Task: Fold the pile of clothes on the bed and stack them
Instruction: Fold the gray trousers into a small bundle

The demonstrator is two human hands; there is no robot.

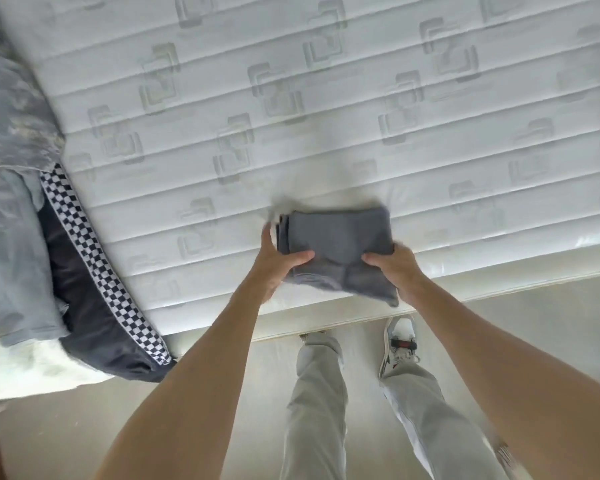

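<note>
Hands meet on a folded grey garment [340,251], a compact, many-layered bundle near the bed's near edge, just below the middle of the view. The left hand [278,261] grips the bundle's 9 o'clock side, thumb lying across the top layer and fingers reaching along the stacked edges. The right hand [392,263] grips the 3 o'clock side, thumb pressed on top, its other fingers tucked out of sight under the cloth. The garment's near corner droops past the bed's edge at about 5 o'clock of the bundle; whether the rest lies on the bed or is lifted just above it I cannot tell, as the fabric is motion-blurred.

Beneath it spreads a white quilted mattress [291,98] with stitched bands and a square pattern. At 9 o'clock of the view sits the pile of clothes [18,209]: pale blue-grey pieces and, at its 4 o'clock side, a dark garment with a checkered stripe [94,299] spilling over the mattress corner. It is well apart from the grey bundle.

At 6 o'clock, the person's light grey trousers [326,393] stand on a pale floor [534,341], with a white sneaker [399,337] showing beside the bed's edge.
</note>
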